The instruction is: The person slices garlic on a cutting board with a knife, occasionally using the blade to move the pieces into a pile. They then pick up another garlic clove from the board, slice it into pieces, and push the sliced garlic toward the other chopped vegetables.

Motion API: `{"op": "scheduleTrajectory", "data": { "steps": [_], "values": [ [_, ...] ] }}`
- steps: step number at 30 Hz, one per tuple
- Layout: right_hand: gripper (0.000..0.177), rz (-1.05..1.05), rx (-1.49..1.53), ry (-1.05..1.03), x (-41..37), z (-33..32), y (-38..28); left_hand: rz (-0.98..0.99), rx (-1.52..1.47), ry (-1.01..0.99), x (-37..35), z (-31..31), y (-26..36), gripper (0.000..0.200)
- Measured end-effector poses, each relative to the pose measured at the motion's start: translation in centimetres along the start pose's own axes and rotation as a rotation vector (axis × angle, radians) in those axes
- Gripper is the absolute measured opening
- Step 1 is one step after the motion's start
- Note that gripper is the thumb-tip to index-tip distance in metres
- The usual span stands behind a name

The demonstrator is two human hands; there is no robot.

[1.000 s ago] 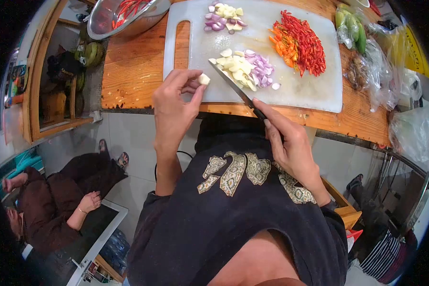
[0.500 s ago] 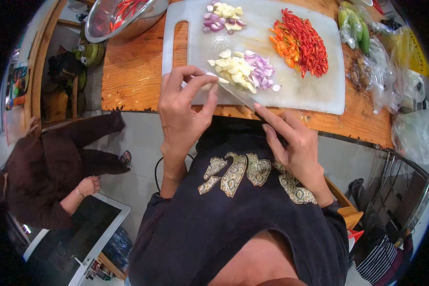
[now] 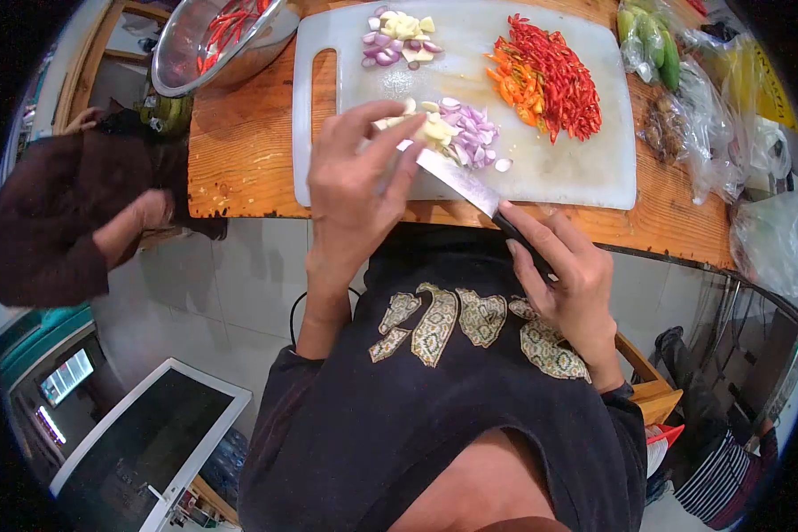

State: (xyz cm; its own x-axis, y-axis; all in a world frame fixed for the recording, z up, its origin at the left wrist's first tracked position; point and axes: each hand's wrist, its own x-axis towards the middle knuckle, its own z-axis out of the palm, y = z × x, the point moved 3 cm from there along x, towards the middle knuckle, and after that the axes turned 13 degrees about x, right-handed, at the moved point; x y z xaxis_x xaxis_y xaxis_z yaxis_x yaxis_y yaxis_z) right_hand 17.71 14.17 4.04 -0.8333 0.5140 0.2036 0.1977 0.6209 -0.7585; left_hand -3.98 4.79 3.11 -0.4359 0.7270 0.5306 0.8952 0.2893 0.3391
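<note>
My right hand [image 3: 566, 266] is closed round the black handle of a knife [image 3: 459, 184]. Its blade slants up and left over the near edge of a white cutting board [image 3: 576, 182]. The blade tip reaches the bent, pinched fingers of my left hand [image 3: 359, 173]; whatever lies between them is hidden. Just beyond those fingers sits a pile of sliced garlic [image 3: 438, 133], beside sliced shallots [image 3: 477, 137]. Farther back lie larger shallot pieces [image 3: 383, 51] with garlic. Chopped red chillies [image 3: 563, 84] and orange chillies [image 3: 516, 89] are heaped on the right.
A metal bowl [image 3: 173, 66] with red chillies stands at the table's [image 3: 239, 168] back left. Bagged green vegetables [image 3: 652, 49] and plastic bags [image 3: 714, 142] lie on the right. Another person in dark clothes [image 3: 53, 222] bends at the left, near a white-framed dark panel [image 3: 160, 434].
My right hand has moved slightly right and down with the knife, showing more of the blade's flat side. My left hand has shifted slightly right. The other person has moved toward the table.
</note>
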Motion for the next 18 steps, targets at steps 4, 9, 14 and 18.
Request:
{"op": "scheduleTrajectory", "data": {
  "steps": [4,9,14,18],
  "values": [
    [0.056,0.043,0.195,-0.087,0.0,0.0,0.2,-0.348,-0.009,-0.012,-1.4,-1.4,-1.8,0.018],
    [0.058,0.060,0.223,-0.185,0.6,1.4,0.4,-0.454,-0.071,-0.123,-3.9,-0.4,-1.7,0.019],
    [0.059,0.046,0.145,-0.208,0.6,2.7,0.8,-0.440,-0.147,-0.119,-4.4,0.1,-1.5,0.018],
    [0.060,0.037,0.073,-0.245,0.4,2.2,0.4,-0.468,-0.198,-0.108,-4.7,0.2,-1.3,0.018]
  ]
}}
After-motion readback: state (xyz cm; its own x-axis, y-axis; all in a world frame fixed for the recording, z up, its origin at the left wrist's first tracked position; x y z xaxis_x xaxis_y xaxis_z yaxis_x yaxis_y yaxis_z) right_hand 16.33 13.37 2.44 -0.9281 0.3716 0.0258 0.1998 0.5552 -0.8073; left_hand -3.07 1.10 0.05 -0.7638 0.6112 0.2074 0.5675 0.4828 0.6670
